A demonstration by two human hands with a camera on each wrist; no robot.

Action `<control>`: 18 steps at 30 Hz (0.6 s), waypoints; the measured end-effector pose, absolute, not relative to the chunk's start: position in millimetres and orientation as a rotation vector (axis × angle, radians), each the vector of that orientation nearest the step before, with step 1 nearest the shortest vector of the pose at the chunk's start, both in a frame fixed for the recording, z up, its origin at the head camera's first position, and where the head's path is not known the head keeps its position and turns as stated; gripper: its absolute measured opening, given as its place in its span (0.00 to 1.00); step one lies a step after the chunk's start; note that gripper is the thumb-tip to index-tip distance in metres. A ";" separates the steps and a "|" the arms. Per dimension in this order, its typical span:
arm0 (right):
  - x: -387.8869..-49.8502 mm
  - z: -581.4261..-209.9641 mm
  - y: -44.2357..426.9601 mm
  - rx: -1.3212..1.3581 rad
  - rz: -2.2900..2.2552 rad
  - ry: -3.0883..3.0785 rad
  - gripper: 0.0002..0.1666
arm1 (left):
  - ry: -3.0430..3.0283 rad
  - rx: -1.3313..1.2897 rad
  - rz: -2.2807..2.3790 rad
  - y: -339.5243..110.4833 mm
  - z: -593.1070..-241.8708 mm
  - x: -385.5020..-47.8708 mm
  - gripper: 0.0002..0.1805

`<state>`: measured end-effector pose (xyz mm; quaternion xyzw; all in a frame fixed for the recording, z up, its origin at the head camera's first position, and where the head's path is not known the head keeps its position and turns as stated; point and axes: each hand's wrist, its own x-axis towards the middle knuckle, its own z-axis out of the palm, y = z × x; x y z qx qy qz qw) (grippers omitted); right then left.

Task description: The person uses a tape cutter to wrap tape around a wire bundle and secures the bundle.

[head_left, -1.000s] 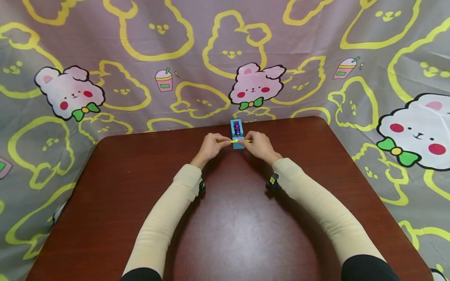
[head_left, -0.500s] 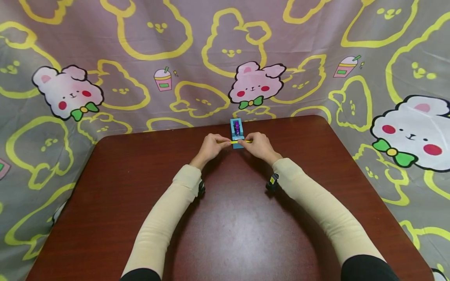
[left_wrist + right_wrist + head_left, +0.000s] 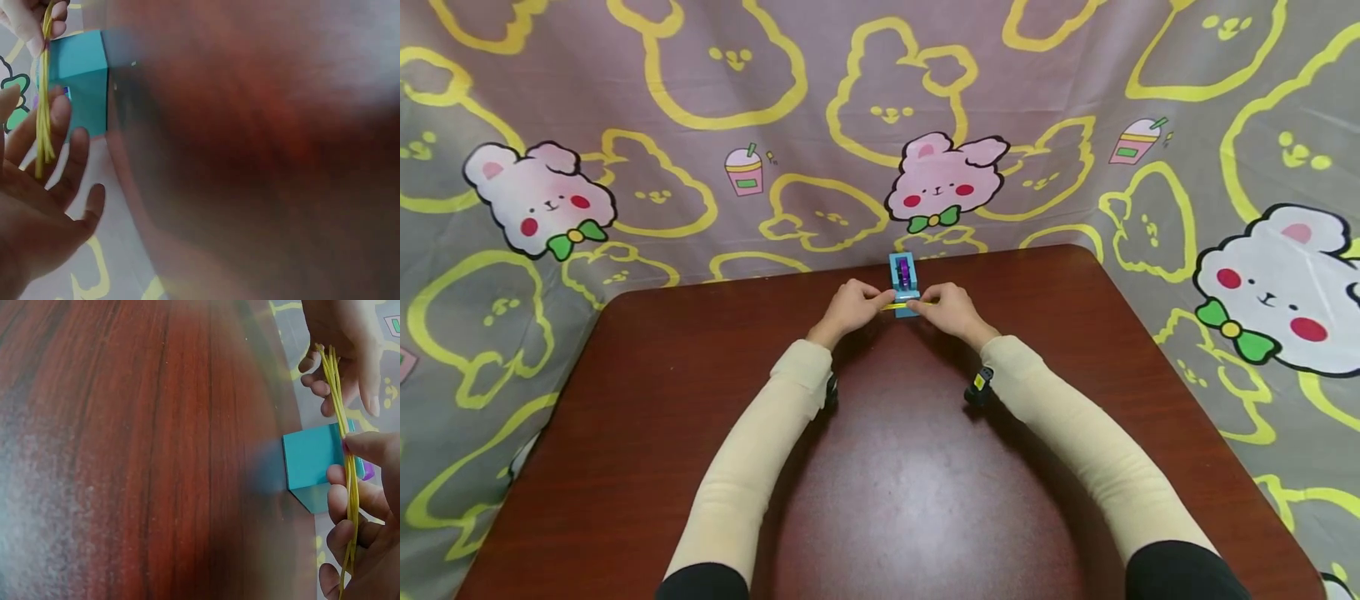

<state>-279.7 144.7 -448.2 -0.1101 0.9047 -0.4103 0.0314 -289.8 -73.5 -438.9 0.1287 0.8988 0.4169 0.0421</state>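
Observation:
A blue-green tape dispenser (image 3: 906, 313) with a purple tape roll (image 3: 904, 272) stands near the table's far edge. In front of it a bundle of thin yellow strands (image 3: 352, 506) is pinched between thumb and fingers of my right hand (image 3: 952, 310). A small purple patch (image 3: 345, 445) shows on the strands at the right thumb. My left hand (image 3: 47, 187) lies around the loose strand ends, its fingers spread and its thumb apart from them. Both wrist views show the dispenser's side (image 3: 310, 456) behind the bundle. What the strands are made of I cannot tell.
The dark red-brown wooden table (image 3: 880, 467) carries the dispenser near its back edge. A patterned cloth (image 3: 820, 108) hangs close behind and along both sides. A black wrist camera (image 3: 980, 387) sits on the right forearm.
The left thumb has come off the yellow strands and the left fingers have loosened. My right hand keeps its pinch almost in place. The head view has shifted slightly.

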 end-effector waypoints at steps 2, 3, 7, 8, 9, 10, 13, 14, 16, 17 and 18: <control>-279.9 -448.0 145.0 -0.325 -1.272 2.762 0.22 | 2.765 0.333 1.209 -70.3 -435.3 -291.9 0.29; -279.8 -447.7 145.0 -0.320 -1.277 2.751 0.22 | 2.773 0.307 1.181 -68.4 -434.1 -293.2 0.29; -280.8 -447.8 144.7 -0.319 -1.284 2.735 0.23 | 2.791 0.237 1.076 -60.2 -431.9 -298.6 0.30; -281.0 -447.6 144.4 -0.324 -1.287 2.729 0.23 | 2.792 0.229 1.057 -58.3 -432.0 -299.7 0.31; -281.2 -447.5 144.2 -0.327 -1.292 2.723 0.23 | 2.794 0.219 1.041 -56.6 -432.4 -300.9 0.31; -281.5 -447.4 143.9 -0.329 -1.294 2.720 0.23 | 2.794 0.210 1.026 -55.1 -432.5 -301.6 0.32; -282.3 -446.0 142.8 -0.321 -1.293 2.704 0.24 | 2.800 0.184 1.015 -51.3 -432.0 -302.6 0.33; -282.6 -445.2 142.5 -0.314 -1.291 2.697 0.24 | 2.806 0.178 1.009 -50.3 -431.5 -302.7 0.33; -283.7 -443.2 142.1 -0.286 -1.271 2.695 0.25 | 2.809 0.161 1.004 -48.2 -430.0 -303.2 0.33; -284.3 -442.0 142.2 -0.269 -1.254 2.695 0.25 | 2.804 0.147 1.000 -47.2 -428.9 -303.7 0.34; -284.8 -440.7 142.2 -0.254 -1.236 2.696 0.25 | 2.800 0.131 0.995 -46.2 -428.0 -304.4 0.34</control>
